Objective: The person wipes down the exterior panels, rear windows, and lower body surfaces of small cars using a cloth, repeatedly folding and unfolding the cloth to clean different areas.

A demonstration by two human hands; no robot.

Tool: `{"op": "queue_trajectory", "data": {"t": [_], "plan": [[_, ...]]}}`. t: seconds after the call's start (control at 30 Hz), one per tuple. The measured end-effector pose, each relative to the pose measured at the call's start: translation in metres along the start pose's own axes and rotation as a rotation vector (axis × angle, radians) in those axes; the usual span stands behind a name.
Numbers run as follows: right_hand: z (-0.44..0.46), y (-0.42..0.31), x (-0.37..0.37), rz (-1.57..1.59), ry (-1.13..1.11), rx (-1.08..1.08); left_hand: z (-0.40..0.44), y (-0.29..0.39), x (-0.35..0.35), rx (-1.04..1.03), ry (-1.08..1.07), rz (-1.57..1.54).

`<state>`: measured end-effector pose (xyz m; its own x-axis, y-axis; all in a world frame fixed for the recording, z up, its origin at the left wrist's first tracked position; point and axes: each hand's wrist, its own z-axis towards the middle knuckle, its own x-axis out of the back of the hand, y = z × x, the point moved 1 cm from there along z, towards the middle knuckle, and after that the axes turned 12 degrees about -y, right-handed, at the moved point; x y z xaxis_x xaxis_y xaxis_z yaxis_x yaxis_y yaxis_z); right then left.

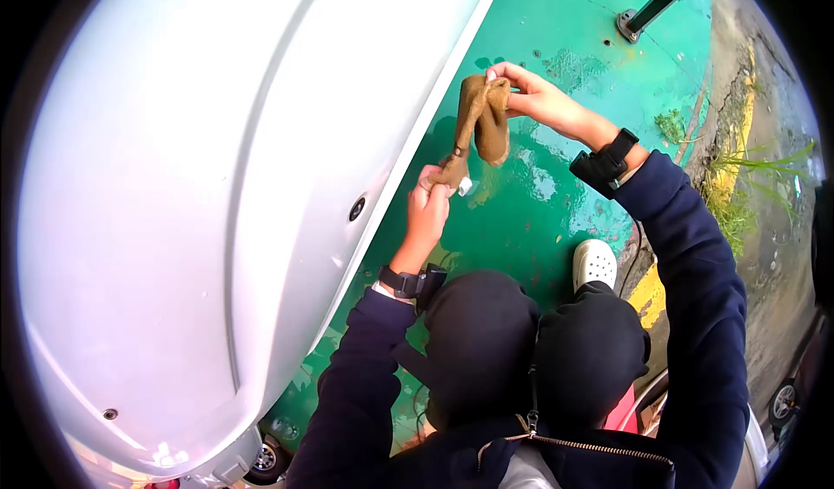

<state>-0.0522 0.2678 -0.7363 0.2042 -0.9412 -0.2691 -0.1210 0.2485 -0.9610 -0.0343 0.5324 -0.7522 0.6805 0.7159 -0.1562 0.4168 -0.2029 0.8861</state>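
- Right hand [540, 100]: I have it pinching the far part of the brown cloth [470, 120].
- Left hand [427, 207]: it pinches the near end.
- I see the cloth between both, its long axis slanting from far right to near left, one flap drooping.
- White car body [156, 185] stands left; wet green floor [543, 220] lies below.

The limp brown cloth [493, 142] looks soft and matt, its folds without shine. The curved white vehicle panel [165, 194] beside it is smooth and glossy. The green painted floor [530, 246] gleams wet in patches. The navy cloth sleeve [697, 246] is matt, the brass-coloured toothed zip [602, 446] metal; the white perforated shoe [594, 264], from here, seems moulded plastic.
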Motion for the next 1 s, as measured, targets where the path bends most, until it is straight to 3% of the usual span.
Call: {"op": "queue_trajectory", "data": {"t": [0.03, 0.1, 0.2, 0.33, 0.43, 0.53, 0.57, 0.6, 0.67, 0.73, 0.8, 0.93, 1.0], "plan": [[0.002, -0.003, 0.005, -0.096, -0.053, -0.044, 0.002, -0.004, 0.002, 0.077, -0.096, 0.075], [0.0, -0.004, 0.008, -0.394, -0.102, -0.147, 0.015, -0.017, -0.001, 0.039, -0.184, 0.116], [-0.008, -0.008, 0.005, -0.578, -0.077, -0.178, 0.032, -0.015, -0.008, -0.014, -0.339, 0.212], [-0.04, -0.038, -0.019, -0.589, 0.103, -0.228, 0.048, -0.006, -0.014, -0.279, -0.317, 0.069], [-0.056, -0.064, -0.029, -0.35, 0.224, -0.246, 0.053, 0.006, -0.021, -0.385, -0.319, -0.047], [-0.045, -0.075, -0.023, -0.521, 0.329, -0.416, 0.037, 0.013, -0.026, -0.429, -0.361, -0.167], [-0.043, -0.078, -0.027, -0.533, 0.319, -0.404, 0.031, 0.012, -0.028, -0.451, -0.293, -0.252], [-0.039, -0.087, -0.03, -0.609, 0.241, -0.162, 0.03, 0.015, -0.028, -0.47, -0.223, -0.336], [-0.01, -0.081, -0.024, -0.698, 0.387, 0.104, 0.019, 0.025, -0.023, -0.485, -0.185, -0.367], [0.009, -0.069, -0.058, -0.297, 0.536, 0.365, 0.016, 0.037, -0.023, -0.45, -0.057, -0.251], [0.032, -0.038, -0.084, -0.256, 0.848, 0.366, 0.023, 0.029, -0.013, -0.434, -0.084, -0.231], [0.04, -0.004, -0.117, -0.411, 0.896, 0.25, 0.03, 0.029, -0.02, -0.506, -0.021, -0.292], [0.045, 0.012, -0.138, -0.615, 0.908, 0.32, 0.02, 0.017, -0.013, -0.498, 0.049, -0.281]]}}
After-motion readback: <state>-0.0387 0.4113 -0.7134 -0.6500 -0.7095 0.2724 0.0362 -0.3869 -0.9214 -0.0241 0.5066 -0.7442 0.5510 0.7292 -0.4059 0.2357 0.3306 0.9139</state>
